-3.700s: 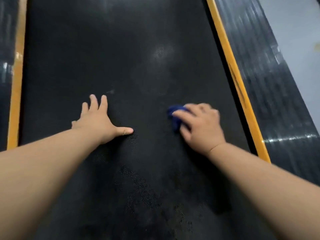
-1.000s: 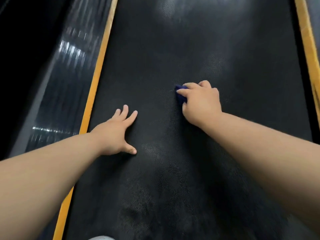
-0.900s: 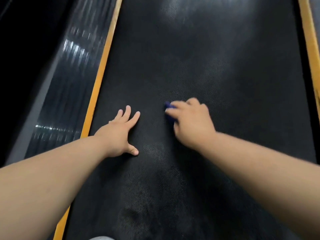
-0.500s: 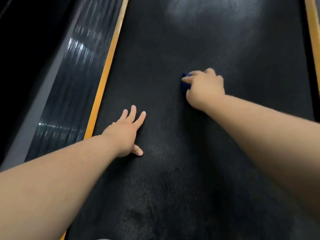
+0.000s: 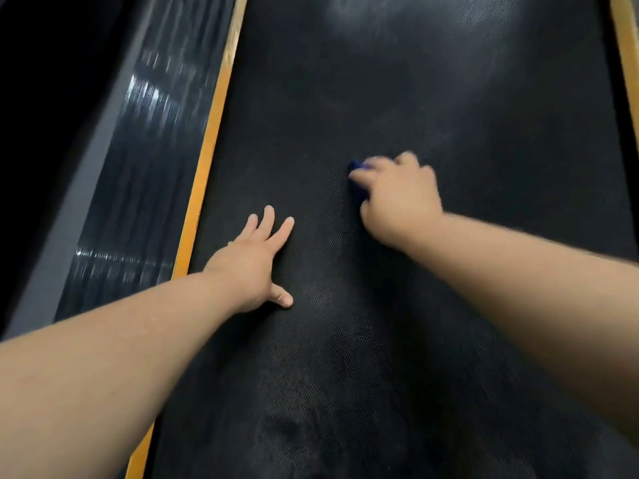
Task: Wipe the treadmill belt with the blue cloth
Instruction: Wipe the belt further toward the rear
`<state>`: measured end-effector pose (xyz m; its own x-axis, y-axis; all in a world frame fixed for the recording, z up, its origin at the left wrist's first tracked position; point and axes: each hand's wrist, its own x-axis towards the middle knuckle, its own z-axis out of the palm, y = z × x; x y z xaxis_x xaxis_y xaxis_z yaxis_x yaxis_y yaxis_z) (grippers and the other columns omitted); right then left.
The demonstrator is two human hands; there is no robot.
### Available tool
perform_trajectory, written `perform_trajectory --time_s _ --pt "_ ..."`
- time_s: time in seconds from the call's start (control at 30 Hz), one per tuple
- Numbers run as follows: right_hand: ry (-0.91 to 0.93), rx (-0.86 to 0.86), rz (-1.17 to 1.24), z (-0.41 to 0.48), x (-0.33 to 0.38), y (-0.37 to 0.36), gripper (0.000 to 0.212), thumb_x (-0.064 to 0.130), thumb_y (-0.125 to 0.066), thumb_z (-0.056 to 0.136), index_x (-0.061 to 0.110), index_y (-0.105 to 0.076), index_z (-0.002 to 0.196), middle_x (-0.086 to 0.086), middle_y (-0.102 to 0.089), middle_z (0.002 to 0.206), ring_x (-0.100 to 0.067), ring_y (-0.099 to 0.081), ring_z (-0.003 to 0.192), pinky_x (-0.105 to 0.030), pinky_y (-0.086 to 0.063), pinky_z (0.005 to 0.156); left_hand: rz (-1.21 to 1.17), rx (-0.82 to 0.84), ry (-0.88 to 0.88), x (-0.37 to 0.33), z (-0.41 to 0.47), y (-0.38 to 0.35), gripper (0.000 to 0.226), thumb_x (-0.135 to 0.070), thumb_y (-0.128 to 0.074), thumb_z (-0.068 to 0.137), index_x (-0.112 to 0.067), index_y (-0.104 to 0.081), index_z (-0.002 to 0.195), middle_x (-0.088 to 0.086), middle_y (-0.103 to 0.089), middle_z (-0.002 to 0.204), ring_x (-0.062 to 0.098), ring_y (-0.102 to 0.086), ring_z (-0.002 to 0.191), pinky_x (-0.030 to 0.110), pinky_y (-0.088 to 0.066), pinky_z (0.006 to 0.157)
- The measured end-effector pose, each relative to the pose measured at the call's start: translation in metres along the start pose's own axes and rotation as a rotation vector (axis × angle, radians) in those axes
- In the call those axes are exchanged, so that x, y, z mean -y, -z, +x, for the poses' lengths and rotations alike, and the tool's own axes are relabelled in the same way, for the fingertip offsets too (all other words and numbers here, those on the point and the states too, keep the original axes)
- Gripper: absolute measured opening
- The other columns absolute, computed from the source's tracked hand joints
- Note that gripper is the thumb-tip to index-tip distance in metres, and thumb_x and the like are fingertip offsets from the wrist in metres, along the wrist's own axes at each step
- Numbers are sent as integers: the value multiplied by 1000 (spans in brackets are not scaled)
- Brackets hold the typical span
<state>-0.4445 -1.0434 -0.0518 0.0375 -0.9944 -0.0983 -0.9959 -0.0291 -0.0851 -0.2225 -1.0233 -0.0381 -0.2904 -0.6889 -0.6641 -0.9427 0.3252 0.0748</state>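
The black textured treadmill belt [image 5: 432,98] fills most of the view. My right hand [image 5: 397,198] grips a bunched blue cloth [image 5: 358,183] and presses it onto the belt near the middle; only the cloth's left edge shows past my fingers. My left hand [image 5: 256,264] lies flat on the belt to the left and nearer to me, fingers straight and spread, thumb out to the right. The right hand is motion-blurred.
A yellow strip [image 5: 211,133] borders the belt on the left, with a glossy black ribbed side rail [image 5: 138,174] beyond it. Another yellow strip [image 5: 626,57] runs along the belt's right edge. Faint pale smears mark the far belt [image 5: 397,25].
Over the last second my right hand slid the cloth back and forth along the belt; since half a second ago it has come slightly nearer. My left hand stayed planted.
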Motion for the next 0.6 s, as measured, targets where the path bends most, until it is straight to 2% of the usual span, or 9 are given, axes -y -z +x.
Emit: perform_trajectory --time_s 0.07,0.13,0.23,0.33,0.47,0.53,0.6 --pt "179 -50 40 -41 22 -13 46 27 -54 77 33 -54 123 8 -49 134 -29 -47 107 -37 -39 79 16 -15 -3 1 1 -2 126 -59 -75 64 -36 17 147 -8 29 153 17 15 145 41 -32 110" --pt "324 -10 166 -80 39 -23 50 30 -60 69 34 -59 119 10 -54 130 -27 -52 102 -36 -43 74 31 -31 -6 2 3 -2 126 -60 -74 64 -36 18 146 -8 29 153 16 15 144 40 -35 108" --pt "495 17 208 -98 41 -29 50 42 -52 71 39 -59 120 10 -54 133 -24 -53 105 -35 -45 76 20 -36 -2 3 3 -1 124 -60 -74 65 -37 17 146 -10 29 153 14 15 144 41 -37 106" --pt "430 -80 112 -74 25 -28 49 40 -51 72 38 -59 120 3 -55 133 -27 -55 104 -38 -45 76 -5 -53 1 5 1 -4 124 -61 -74 63 -39 16 146 -13 28 153 12 14 144 42 -38 106" --pt "93 -129 136 -33 2 -22 40 29 -61 73 26 -66 112 -5 -60 124 -37 -54 96 -41 -45 71 -18 -95 -12 9 -8 -7 118 -67 -69 65 -39 10 148 -16 23 154 11 9 145 41 -41 104" --pt "128 -147 105 -37 14 -25 41 28 -60 71 23 -66 111 -4 -61 119 -37 -54 94 -39 -44 70 39 -137 -17 17 -13 -8 111 -70 -62 70 -34 6 150 -11 19 156 18 7 146 43 -26 114" --pt "262 -110 132 -56 36 -29 44 25 -62 68 23 -65 112 -2 -61 119 -35 -55 93 -38 -45 69 177 -238 21 31 -21 -8 106 -73 -55 73 -28 2 151 -2 16 158 23 10 145 48 -11 117"
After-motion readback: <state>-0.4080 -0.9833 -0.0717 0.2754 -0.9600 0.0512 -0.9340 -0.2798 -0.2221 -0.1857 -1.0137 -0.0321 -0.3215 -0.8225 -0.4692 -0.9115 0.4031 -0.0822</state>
